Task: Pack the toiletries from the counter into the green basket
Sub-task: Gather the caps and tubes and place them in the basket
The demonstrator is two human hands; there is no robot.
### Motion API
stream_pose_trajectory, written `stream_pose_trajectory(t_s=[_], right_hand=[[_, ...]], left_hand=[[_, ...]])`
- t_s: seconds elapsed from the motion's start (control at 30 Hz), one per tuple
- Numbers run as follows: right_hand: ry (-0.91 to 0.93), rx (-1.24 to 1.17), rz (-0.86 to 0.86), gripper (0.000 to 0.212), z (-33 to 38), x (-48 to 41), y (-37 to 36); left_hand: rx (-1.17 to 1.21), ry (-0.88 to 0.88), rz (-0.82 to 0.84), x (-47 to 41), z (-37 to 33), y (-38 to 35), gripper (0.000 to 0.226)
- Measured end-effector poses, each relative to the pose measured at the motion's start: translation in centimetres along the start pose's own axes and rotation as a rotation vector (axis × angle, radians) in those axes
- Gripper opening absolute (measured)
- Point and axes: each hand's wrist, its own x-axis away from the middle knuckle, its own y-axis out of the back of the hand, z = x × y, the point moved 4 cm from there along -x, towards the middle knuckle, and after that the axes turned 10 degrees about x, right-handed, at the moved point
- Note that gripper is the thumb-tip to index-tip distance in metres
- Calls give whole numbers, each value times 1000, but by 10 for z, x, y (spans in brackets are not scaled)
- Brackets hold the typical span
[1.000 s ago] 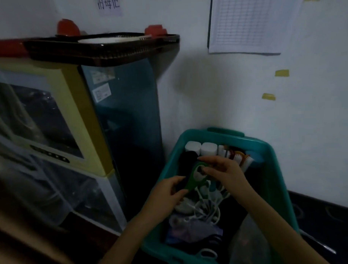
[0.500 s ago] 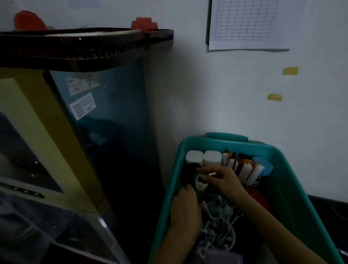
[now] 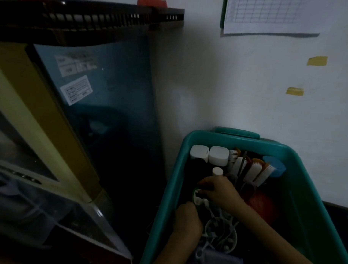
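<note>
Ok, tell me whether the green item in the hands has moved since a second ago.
Yes. The green item sits deeper in the green basket, farther below the white caps at its far wall.

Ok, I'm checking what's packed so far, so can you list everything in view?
basket: one, green, lower right, by the wall
caps: three, white, basket's far left corner
combs: several, white teeth with orange backs, along the basket's far side
blue item: one, far right corner, kind unclear
red item: one, right side, nearer than the combs
cables: a tangle, white, basket's near end
green and white item: one, basket's left side
cabinet: one, yellow and blue, left
tray: one, dark, on the cabinet
chart: one, white, wall, upper right
tape: two pieces, yellow, wall
right hand: pinches the green and white item
left hand: at that item's near end, grip hidden
</note>
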Motion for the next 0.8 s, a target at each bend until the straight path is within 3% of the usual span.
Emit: stream_pose_trajectory(t_s=[0.27, 0.5, 0.57, 0.7, 0.8], right_hand=[[-8, 205, 85, 18, 10, -12, -9], [-79, 368, 155, 14, 14, -14, -26], [-98, 400, 142, 31, 13, -11, -30], [-99, 392, 135, 11, 13, -11, -31], [-82, 403, 139, 19, 15, -10, -33]], left_hand=[[162, 101, -16, 9, 12, -15, 35], [235, 152, 17, 18, 8, -24, 67], [300, 148, 22, 18, 7, -26, 64], [200, 166, 194, 14, 10, -34, 60], [204, 138, 228, 12, 10, -39, 52]])
